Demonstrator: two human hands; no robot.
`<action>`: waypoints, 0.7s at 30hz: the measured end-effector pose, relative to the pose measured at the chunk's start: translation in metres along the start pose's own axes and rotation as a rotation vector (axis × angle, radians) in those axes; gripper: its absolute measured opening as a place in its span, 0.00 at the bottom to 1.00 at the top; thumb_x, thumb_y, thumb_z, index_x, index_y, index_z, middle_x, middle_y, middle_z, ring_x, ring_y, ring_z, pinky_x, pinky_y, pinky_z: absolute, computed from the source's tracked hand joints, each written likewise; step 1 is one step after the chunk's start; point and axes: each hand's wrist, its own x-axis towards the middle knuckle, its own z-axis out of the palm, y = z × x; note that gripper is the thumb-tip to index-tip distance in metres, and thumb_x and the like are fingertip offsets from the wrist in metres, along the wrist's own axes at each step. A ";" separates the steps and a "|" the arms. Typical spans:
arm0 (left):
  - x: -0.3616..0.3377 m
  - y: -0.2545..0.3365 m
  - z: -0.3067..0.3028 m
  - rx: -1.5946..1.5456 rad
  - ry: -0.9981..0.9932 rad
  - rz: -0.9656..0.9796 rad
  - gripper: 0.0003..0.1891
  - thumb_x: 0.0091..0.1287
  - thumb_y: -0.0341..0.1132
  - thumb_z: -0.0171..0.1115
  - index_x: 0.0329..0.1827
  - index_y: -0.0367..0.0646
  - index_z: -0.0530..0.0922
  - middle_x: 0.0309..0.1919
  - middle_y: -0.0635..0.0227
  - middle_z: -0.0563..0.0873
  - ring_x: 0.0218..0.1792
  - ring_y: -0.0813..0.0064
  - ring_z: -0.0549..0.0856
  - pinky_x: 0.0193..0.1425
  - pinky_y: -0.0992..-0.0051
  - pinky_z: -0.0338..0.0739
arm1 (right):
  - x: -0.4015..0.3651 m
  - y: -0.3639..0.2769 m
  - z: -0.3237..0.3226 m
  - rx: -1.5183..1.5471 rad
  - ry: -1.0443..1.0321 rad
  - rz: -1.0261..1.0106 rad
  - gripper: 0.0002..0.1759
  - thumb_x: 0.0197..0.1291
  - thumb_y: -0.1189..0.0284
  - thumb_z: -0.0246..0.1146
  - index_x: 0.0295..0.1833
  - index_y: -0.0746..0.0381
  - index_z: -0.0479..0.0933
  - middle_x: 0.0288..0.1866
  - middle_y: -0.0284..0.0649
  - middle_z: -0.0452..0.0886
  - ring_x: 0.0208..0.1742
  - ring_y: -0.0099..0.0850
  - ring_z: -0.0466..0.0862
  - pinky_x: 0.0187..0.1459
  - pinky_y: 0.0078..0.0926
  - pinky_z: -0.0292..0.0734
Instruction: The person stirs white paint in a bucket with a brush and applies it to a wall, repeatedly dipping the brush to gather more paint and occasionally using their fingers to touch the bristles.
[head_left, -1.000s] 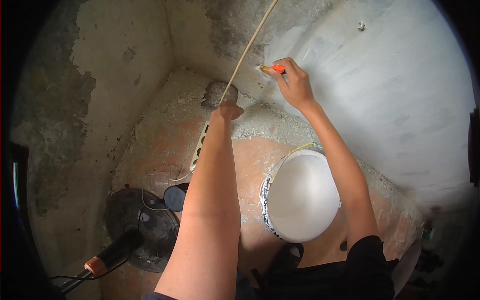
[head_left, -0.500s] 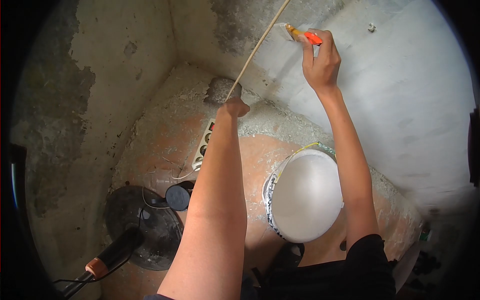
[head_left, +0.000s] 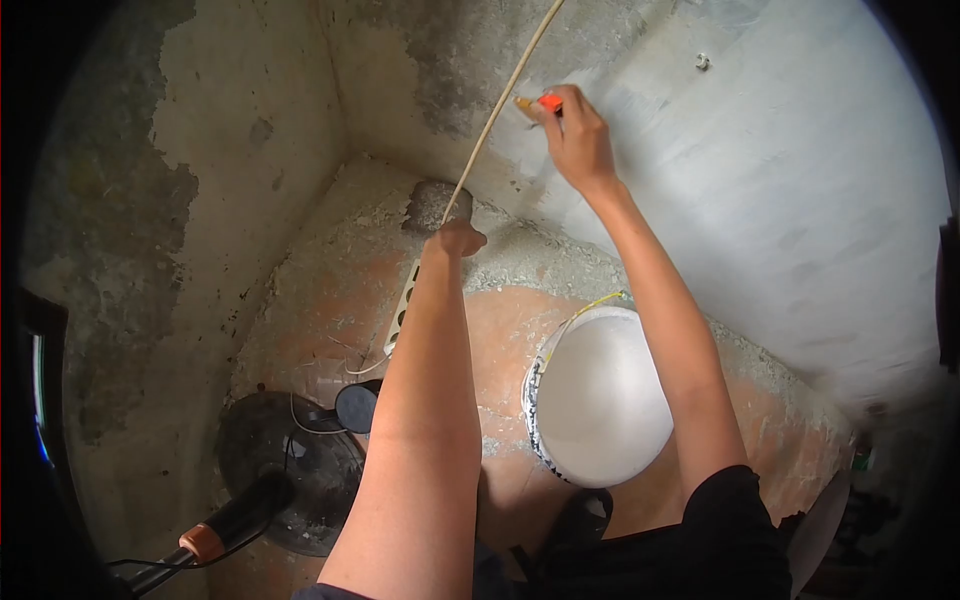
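Note:
My right hand (head_left: 582, 145) grips a paintbrush (head_left: 550, 103) with a red-orange handle, its bristles toward the wall. The tip lies close to the edge between fresh white paint and bare grey, patchy wall (head_left: 440, 75). My left hand (head_left: 460, 238) is closed around a beige cable (head_left: 503, 98), which runs taut from the hand up past the brush and out of view. Below my right forearm stands a bucket (head_left: 605, 400) of white paint with a yellow-green handle, partly covered by the arm.
A power strip (head_left: 404, 308) lies on the floor partly behind my left forearm. Left of it are a round black base (head_left: 305, 510) with a pole and a dark cup-like object (head_left: 357, 408). The white wall (head_left: 780, 200) slopes up on the right.
My right hand and the brush have moved left and down along the wall, toward the cable. The view has shifted slightly; my left hand still grips the cable.

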 end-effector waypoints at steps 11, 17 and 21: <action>0.005 -0.008 -0.003 -0.099 -0.038 -0.083 0.23 0.53 0.38 0.56 0.54 0.41 0.78 0.58 0.55 0.78 0.60 0.57 0.77 0.61 0.63 0.72 | 0.084 -0.031 -0.095 -0.293 0.228 -0.246 0.10 0.66 0.72 0.57 0.48 0.66 0.66 0.46 0.53 0.82 0.44 0.47 0.84 0.34 0.29 0.77; 0.019 -0.014 0.001 -0.106 -0.058 -0.088 0.24 0.53 0.39 0.57 0.54 0.40 0.78 0.58 0.54 0.78 0.60 0.56 0.77 0.62 0.63 0.72 | 0.068 -0.018 -0.080 -0.547 0.412 -0.604 0.10 0.54 0.75 0.63 0.41 0.59 0.73 0.35 0.36 0.78 0.33 0.31 0.81 0.29 0.24 0.79; 0.039 -0.025 0.015 -0.057 0.054 -0.001 0.22 0.53 0.47 0.61 0.38 0.33 0.81 0.35 0.57 0.86 0.32 0.63 0.86 0.35 0.66 0.81 | 0.028 -0.012 -0.058 -0.608 0.128 -0.621 0.08 0.52 0.75 0.61 0.40 0.58 0.73 0.36 0.35 0.77 0.37 0.29 0.80 0.33 0.20 0.82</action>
